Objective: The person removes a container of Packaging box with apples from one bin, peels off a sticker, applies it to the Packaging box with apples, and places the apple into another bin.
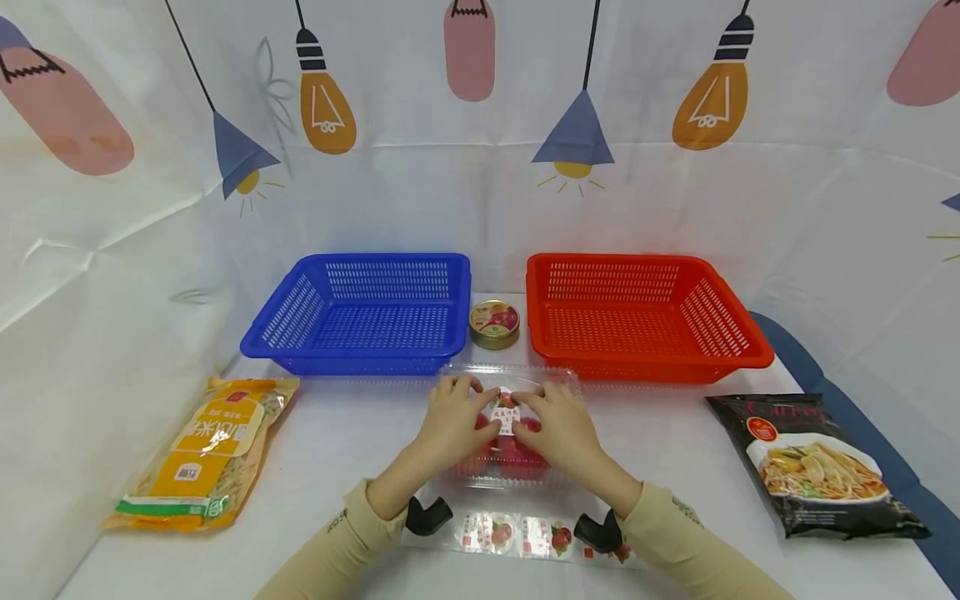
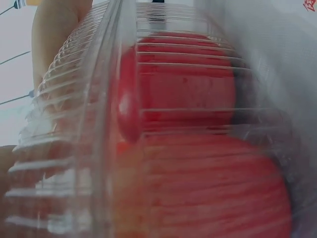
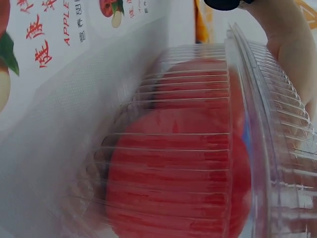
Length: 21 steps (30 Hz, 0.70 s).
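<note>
A clear plastic clamshell box (image 1: 517,377) with red apples (image 2: 185,89) inside sits on the table, its lid down. On top of the lid, a white label (image 1: 506,417) with red writing and an apple picture lies between both hands. My left hand (image 1: 447,425) rests on the lid from the left, thumb and forefinger at the label's edge. From the right, my right hand (image 1: 558,427) touches the label's other side, thumb and forefinger likewise extended. In the right wrist view, red apples (image 3: 178,168) show through the ribbed wall. A strip of apple stickers (image 1: 534,537) lies in front of the box.
Behind the box stand a blue basket (image 1: 352,367) and a red basket (image 1: 645,371), with a small round tin (image 1: 494,325) between them. A yellow food bag (image 1: 202,450) lies at left, a black noodle bag (image 1: 817,467) at right.
</note>
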Motion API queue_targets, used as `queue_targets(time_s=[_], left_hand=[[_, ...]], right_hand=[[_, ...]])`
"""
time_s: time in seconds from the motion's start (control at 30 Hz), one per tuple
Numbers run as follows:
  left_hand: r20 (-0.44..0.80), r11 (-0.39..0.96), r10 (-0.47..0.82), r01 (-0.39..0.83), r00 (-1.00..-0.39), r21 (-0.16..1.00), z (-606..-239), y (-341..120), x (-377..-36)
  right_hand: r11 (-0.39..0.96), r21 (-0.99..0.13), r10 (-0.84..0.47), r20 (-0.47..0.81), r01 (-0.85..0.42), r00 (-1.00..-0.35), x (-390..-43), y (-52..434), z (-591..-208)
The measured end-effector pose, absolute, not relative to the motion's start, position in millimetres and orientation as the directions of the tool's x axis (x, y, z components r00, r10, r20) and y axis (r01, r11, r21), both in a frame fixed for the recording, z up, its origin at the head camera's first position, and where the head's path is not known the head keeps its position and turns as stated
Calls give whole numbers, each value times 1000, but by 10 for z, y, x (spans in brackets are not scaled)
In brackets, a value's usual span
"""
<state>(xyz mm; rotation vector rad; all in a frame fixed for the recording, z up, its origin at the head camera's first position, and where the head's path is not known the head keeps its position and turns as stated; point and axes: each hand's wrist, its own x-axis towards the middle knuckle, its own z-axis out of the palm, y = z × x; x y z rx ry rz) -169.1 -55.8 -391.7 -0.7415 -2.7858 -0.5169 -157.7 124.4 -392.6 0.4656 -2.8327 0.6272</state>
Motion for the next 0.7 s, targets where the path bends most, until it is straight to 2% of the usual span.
queue_targets(time_s=[0.23, 0.33, 0.4, 0.47, 0.57, 0.7], left_hand=[[427, 785, 305, 479, -851, 393, -3834, -846, -1618], [391, 778, 233, 412, -890, 475, -3872, -1037, -1558], [324, 761, 201, 356, -924, 543, -3928, -1147, -1528], [221, 717, 174, 277, -960, 640, -3991, -1228, -1511], [6, 585, 163, 102, -987, 805, -4081, -1300, -1505], [-217, 397, 202, -122, -955, 910, -4162, -1338, -1488]], right_hand=[[740, -595, -97, 366, -313, -925, -1517, 1523, -3887], [594, -775, -16, 256, -215, -967, -1453, 1701, -3910], [456, -886, 3, 101, -89, -995, -1406, 1804, -3935], [323, -945, -14, -70, 62, -997, -1366, 1881, -3963], [180, -952, -96, -267, 247, -959, -1322, 1947, -4012], [36, -915, -203, -400, 401, -894, -1276, 1960, -4072]])
